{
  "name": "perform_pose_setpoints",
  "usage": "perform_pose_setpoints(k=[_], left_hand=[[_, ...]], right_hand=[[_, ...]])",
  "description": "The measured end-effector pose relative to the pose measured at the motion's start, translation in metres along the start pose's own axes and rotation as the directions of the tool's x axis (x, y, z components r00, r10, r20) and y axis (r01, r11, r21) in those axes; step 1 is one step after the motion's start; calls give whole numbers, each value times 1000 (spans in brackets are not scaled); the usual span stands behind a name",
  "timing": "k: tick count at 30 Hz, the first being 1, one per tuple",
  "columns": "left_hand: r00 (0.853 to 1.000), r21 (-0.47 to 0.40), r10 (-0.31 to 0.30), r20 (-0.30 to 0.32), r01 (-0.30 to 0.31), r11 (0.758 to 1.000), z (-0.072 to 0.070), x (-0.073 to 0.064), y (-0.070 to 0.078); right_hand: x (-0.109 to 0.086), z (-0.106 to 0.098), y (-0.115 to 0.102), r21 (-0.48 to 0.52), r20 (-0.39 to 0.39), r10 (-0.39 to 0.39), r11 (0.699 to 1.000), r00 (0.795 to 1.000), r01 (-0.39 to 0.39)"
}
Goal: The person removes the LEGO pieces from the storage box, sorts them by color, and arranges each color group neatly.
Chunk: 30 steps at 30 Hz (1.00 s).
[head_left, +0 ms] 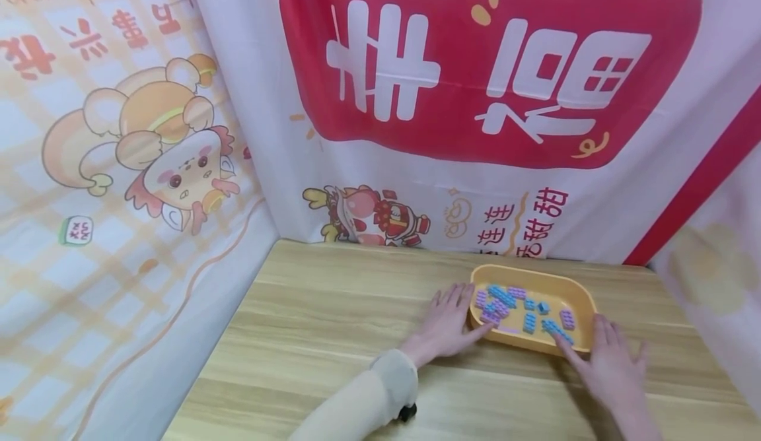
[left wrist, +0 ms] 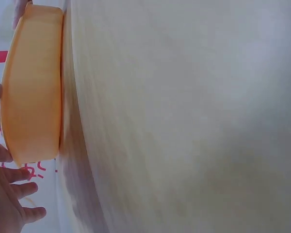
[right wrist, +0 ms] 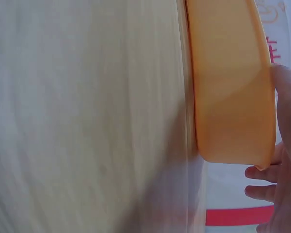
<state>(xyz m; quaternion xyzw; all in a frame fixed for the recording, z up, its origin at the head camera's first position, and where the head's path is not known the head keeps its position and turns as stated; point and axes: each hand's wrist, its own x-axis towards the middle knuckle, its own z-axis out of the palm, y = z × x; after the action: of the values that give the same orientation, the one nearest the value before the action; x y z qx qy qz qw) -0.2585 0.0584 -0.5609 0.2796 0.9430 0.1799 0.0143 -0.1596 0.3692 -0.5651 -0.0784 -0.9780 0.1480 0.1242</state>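
With left hand (head_left: 442, 327) and right hand (head_left: 614, 365) spread against it, we apparently position the tray (right wrist: 230, 97). Even pressure seems needed next.

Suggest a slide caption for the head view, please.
Left hand and right hand touch an orange tray of blue and purple building bricks.

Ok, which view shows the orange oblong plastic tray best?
The head view: it looks down into the orange tray, showing most of its rim and the blue and purple studded plastic bricks inside. Each wrist view shows only its outer side.
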Motion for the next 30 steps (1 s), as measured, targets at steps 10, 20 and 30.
perform_pose_setpoints(k=[10, 20, 30], left_hand=[[999, 40, -33, -33, 35, 999, -16, -33, -22], [998, 55, -62, -32, 64, 996, -21, -61, -34], [994, 55, -97, -50, 100, 993, -30, -76, -37]], right_hand=[[-11, 12, -36, 17, -44, -13, 1000, 999, 14], [-26, 13, -65, 36, -8, -28, 999, 1000, 28], [-34, 15, -80, 29, -5, -40, 999, 999, 40]])
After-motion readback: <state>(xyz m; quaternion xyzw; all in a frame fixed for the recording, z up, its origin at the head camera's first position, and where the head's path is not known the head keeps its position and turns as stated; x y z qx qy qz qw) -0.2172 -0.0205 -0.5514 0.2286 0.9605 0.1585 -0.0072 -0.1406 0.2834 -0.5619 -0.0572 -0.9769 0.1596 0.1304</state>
